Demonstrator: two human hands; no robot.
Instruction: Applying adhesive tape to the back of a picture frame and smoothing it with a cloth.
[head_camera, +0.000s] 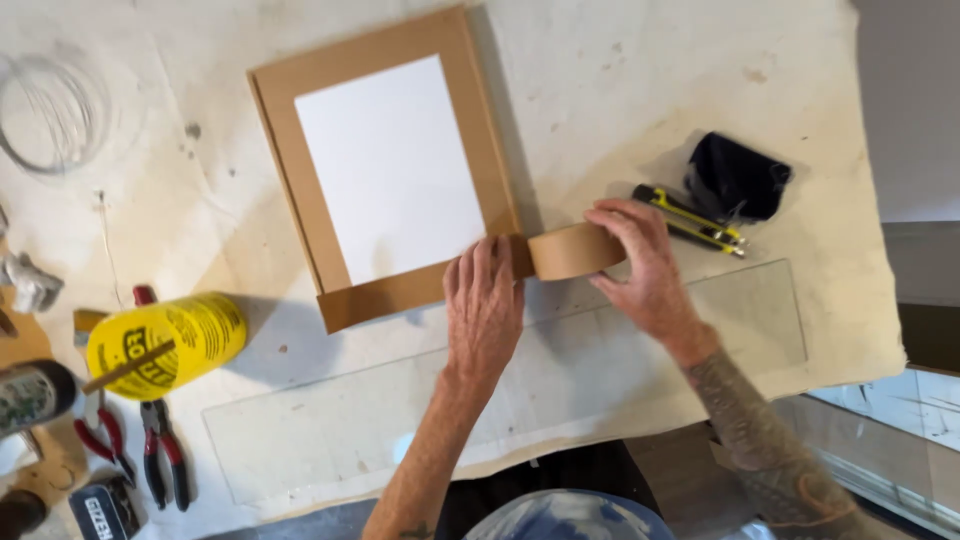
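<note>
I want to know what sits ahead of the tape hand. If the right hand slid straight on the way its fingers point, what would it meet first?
The right hand points up and left, gripping the brown tape roll. Going on, it would probably push the roll into the brown frame backing, at its lower right corner.

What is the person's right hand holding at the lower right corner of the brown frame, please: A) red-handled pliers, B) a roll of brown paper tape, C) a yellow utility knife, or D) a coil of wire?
B: the right hand wraps the roll of brown paper tape beside the frame, while the left hand presses the tape's end down.
</note>
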